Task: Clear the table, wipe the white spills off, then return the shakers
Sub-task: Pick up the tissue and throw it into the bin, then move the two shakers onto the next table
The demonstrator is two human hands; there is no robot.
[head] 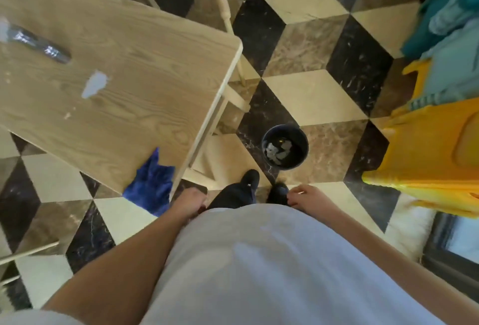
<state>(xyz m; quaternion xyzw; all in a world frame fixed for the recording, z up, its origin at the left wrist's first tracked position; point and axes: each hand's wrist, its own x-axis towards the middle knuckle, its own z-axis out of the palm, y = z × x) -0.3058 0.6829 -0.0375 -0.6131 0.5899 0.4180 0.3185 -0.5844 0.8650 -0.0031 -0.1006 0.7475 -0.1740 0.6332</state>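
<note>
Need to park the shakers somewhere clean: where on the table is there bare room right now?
On the table, the widest bare wood lies right of the white spill, out to the far corner. A smaller bare strip lies between that spill and the blue cloth hanging over the near corner. The left side is taken by a dark wrapped object.

Cube-pattern marble floor [305, 91] — black, brown, cream, yellow furniture [427, 148] at right, cream chair [220, 5] beyond

table [145, 47] light woodgrain | cloth [153, 187] blue | spill [94, 87] white | bin [285, 147] black
</note>
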